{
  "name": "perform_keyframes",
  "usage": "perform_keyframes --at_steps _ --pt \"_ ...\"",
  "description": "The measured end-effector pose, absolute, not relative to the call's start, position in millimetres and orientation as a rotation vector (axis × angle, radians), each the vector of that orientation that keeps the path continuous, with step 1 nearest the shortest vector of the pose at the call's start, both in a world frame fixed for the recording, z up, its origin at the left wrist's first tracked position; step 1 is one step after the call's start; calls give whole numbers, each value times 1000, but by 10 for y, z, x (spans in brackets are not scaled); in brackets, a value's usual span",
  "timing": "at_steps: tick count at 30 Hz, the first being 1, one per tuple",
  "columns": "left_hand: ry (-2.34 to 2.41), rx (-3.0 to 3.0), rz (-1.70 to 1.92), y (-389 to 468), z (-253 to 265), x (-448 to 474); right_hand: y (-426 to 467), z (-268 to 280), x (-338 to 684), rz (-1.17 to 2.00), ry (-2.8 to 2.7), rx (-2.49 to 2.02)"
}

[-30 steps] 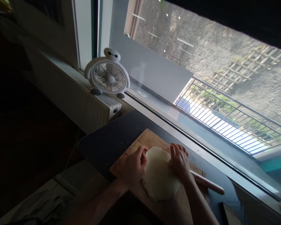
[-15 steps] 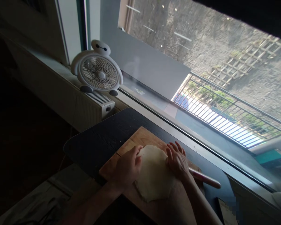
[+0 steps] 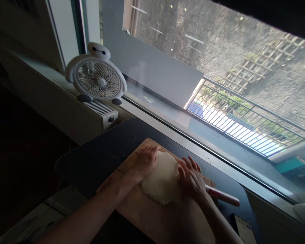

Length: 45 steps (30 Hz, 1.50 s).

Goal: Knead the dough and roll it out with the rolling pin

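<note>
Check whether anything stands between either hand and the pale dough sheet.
Nothing visible does. The left hand is at the dough sheet's left edge, the right hand at its right. The wooden rod shows on the right hand's other side.

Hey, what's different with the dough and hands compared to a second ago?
The dough has shifted away from the person on the wooden board, baring more wood on the near side. The left hand has moved forward too, to the dough's far left edge. The right hand stays at its right edge. The rolling pin remains beside that hand, and the fan still stands on the radiator.
</note>
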<state>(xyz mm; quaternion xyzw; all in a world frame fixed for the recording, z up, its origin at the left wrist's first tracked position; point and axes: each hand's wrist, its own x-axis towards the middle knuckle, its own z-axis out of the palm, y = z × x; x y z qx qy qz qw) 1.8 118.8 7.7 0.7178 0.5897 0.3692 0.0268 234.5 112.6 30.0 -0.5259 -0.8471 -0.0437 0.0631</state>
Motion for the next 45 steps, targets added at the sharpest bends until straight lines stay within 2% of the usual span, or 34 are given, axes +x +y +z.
perform_keyframes --at_steps 4,9,13,20,30,39,45 --pt "1760 2323 1085 793 186 183 1689 391 2202 -140 -2640 -1585" --pt "1401 2530 793 201 192 474 1246 304 2280 -38 -2571 -1607" --pt "1482 2644 583 213 218 543 914 256 2339 42 -2537 -1592" --pt "1668 2893 150 353 275 815 1631 399 2191 191 -2351 -1730" --pt "1512 2949 285 451 206 729 1227 227 2272 45 -2283 -1735" --pt "1453 2925 635 544 192 627 1405 291 2219 94 -2255 -1807" --pt "1482 2912 688 542 106 596 1410 294 2206 139 -2212 -1817"
